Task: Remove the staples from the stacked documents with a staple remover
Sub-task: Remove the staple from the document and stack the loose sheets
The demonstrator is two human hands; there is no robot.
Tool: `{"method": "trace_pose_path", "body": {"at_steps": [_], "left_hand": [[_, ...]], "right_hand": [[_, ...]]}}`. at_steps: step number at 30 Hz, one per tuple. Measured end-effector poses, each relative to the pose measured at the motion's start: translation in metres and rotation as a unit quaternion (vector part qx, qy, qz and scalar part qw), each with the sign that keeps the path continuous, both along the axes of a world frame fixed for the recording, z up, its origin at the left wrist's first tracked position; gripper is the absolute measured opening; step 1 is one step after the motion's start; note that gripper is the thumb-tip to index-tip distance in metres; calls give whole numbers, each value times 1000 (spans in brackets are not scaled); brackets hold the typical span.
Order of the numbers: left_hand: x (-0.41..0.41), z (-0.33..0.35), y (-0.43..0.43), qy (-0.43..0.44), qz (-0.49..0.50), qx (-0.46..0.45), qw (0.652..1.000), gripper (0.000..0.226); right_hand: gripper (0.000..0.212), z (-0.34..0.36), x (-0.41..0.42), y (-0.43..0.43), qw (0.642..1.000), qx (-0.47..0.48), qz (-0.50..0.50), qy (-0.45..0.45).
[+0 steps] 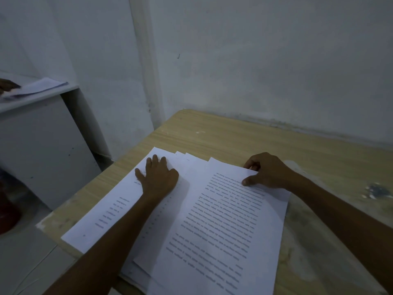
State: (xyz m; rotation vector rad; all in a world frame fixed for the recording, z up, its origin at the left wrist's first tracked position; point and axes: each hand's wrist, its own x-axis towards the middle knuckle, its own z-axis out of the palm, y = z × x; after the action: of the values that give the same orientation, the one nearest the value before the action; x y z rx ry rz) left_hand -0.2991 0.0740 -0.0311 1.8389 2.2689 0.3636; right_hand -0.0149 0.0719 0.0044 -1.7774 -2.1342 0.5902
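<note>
Preparation, I judge, not prying: no staple remover shows. White printed stacked documents (223,220) lie fanned at the near left corner of the light wood-grain table (223,135). My left hand (158,177) presses flat on the leftmost sheets; my right hand (265,172) pinches the top sheet's far right corner. Next I must find the staple and tool.
</note>
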Motion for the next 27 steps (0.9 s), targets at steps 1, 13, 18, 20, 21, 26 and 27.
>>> {"method": "trace_pose_path", "body": {"at_steps": [1, 13, 18, 20, 21, 26, 27], "left_hand": [[1, 0, 0, 3, 3, 2, 1000, 54], [36, 11, -21, -151, -127, 173, 965, 42], [78, 49, -30, -500, -160, 33, 851, 23], [85, 60, -28, -571, -161, -24, 804, 24], [89, 63, -28, -577, -180, -53, 795, 26], [125, 83, -42, -597, -257, -123, 750, 16], [133, 86, -44, -598, -265, -116, 747, 15]], "right_hand": [[37, -1, 1, 0, 1000, 4, -1, 7], [28, 26, 7, -9, 989, 69, 28, 129], [24, 72, 28, -30, 974, 104, 40, 195], [23, 90, 44, -41, 970, 134, 18, 201], [22, 98, 52, -47, 967, 146, 11, 207], [23, 126, 89, -76, 948, 239, -42, 205], [24, 130, 96, -81, 944, 265, -61, 185]]}}
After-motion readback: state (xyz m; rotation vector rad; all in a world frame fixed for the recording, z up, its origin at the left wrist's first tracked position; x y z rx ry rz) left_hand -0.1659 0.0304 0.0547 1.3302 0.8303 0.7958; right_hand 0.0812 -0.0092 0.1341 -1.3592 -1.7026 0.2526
